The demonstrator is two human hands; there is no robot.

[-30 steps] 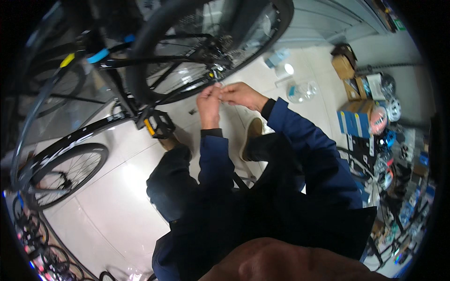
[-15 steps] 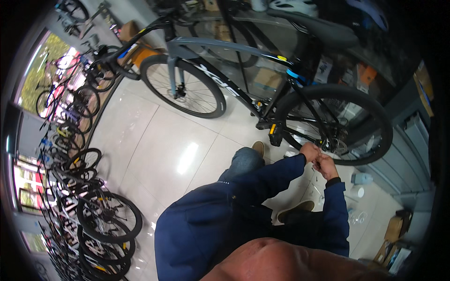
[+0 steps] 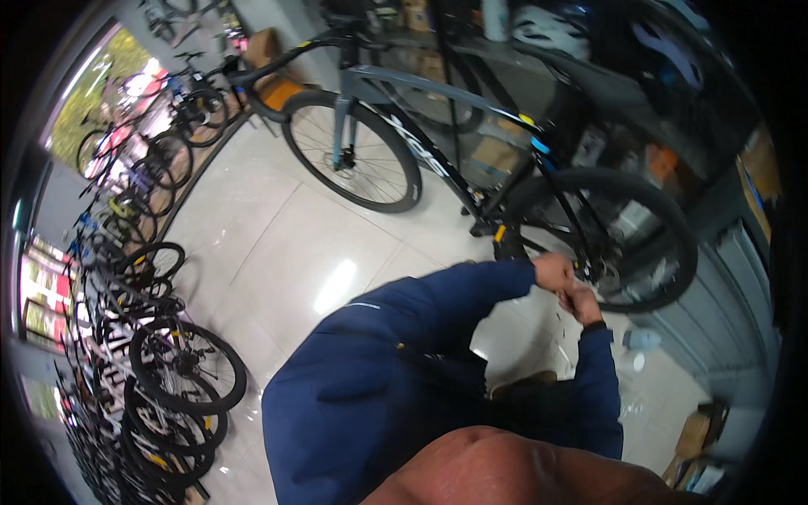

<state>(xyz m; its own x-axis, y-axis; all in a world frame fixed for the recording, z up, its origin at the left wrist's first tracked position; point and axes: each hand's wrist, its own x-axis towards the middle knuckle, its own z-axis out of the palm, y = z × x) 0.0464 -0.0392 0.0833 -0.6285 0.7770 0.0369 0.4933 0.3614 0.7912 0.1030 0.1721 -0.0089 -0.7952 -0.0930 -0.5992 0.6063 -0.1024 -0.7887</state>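
Observation:
A black and grey road bicycle (image 3: 425,153) stands upright across the far side, its rear wheel (image 3: 627,178) to the right. Close to the wheel's hub and brake disc (image 3: 606,276), on the near side, my two hands meet. My left hand (image 3: 553,273) is closed, fingers pinched together. Just below and right of it, my right hand (image 3: 581,303) is closed too, its fingertips against the left ones. Whatever they pinch is too small to make out. A pedal (image 3: 507,241) with a yellow mark hangs left of my hands.
Several bicycles (image 3: 189,366) stand in rows along the left, by the windows. Behind the road bicycle is a glass case with boxes (image 3: 494,160) and a white helmet (image 3: 551,32). Grey cabinet panels (image 3: 715,282) line the right. Small items (image 3: 642,339) lie on the tiled floor.
The view has shifted, so the bicycle's front sits further right. My left sleeve now covers the jeans knee and shoe seen before. Both hands remain together by the rear wheel.

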